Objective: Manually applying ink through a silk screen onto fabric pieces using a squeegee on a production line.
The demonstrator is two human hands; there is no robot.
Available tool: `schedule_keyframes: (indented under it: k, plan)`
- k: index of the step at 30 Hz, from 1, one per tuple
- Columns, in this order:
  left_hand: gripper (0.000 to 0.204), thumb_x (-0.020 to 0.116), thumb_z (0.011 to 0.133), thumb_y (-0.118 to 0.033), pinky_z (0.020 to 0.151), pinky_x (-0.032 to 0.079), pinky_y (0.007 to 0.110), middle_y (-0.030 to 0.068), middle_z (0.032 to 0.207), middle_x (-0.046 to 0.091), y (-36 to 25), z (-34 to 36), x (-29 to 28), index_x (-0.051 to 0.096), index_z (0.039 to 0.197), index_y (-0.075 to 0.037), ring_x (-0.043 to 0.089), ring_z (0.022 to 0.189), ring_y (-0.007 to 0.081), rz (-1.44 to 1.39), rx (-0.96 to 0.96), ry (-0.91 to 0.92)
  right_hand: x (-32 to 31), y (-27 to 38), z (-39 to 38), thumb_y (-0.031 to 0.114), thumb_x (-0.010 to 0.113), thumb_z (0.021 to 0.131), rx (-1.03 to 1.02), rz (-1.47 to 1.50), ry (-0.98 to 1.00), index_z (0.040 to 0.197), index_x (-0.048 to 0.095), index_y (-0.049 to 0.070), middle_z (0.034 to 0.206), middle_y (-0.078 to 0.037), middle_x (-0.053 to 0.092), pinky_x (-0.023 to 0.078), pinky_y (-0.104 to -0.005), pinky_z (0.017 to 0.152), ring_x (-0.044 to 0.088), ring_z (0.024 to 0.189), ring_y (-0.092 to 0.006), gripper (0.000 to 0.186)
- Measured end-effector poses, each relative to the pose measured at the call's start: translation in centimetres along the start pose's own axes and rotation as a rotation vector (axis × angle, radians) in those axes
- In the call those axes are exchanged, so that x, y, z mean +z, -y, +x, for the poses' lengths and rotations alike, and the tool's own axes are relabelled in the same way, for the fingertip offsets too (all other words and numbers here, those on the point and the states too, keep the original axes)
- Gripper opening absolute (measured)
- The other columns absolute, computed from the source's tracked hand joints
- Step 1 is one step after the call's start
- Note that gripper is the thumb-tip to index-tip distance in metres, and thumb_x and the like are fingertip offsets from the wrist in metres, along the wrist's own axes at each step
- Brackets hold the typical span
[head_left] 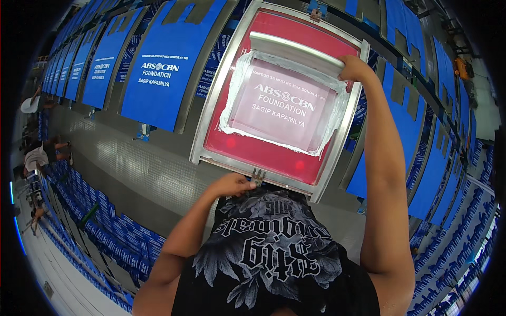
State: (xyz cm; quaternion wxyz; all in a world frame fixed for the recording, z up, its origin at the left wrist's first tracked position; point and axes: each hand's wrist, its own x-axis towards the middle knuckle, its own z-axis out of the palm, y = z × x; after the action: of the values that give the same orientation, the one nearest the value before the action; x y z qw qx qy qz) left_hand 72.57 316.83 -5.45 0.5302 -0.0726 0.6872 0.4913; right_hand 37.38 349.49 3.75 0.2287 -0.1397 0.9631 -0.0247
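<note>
A worker in a black printed shirt (274, 253) bends over a long printing table. Nearest the body, the left hand (231, 185) is curled closed at the near edge of a metal-framed printing screen (211, 116), fingers pinched on a small metal clip (258, 176) fixed to the frame. The screen, red around a pale panel bordered with white ink, lies tilted across the table over a blue bag. Farther out, the right hand (356, 67) is wrapped over the end of a metal squeegee (295, 51) resting across the far part of the mesh; how tightly the fingers close is hard to judge from this angle. Beyond, rows of printed blue bags (155, 68) lie along the table. At far left, other people (36, 155) appear to crouch on the floor.
</note>
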Motion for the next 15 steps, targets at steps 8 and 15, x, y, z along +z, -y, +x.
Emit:
schedule_keyframes:
  k: [8, 15]
  plan:
    - [0.042, 0.052, 0.093, -0.039, 0.057, 0.043, 0.022, 0.0008, 0.066, 0.056, 0.8, 0.6, 2.7, 0.063, 0.08, -0.001, 0.05, 0.06, 0.0081, -0.256, 0.248, 0.114, 1.2, 4.8, 0.6, 0.001, 0.054, 0.061, -0.079, 0.037, -0.268, 0.114, 0.061, 0.008, 0.105, -0.019, 0.063, 0.046, -0.0378, 0.088, 0.058, 0.101, -0.0339, 0.054]
    - [0.043, 0.049, 0.095, -0.038, 0.054, 0.043, 0.021, 0.0014, 0.065, 0.057, -0.4, -0.9, 3.0, 0.063, 0.079, -0.001, 0.051, 0.058, 0.0078, -0.329, 0.336, 0.144, 7.4, 14.4, -16.2, -0.003, 0.055, 0.065, -0.042, 0.088, -0.283, 0.103, 0.065, 0.012, 0.095, -0.013, 0.063, 0.047, -0.0404, 0.08, 0.059, 0.09, -0.0334, 0.042]
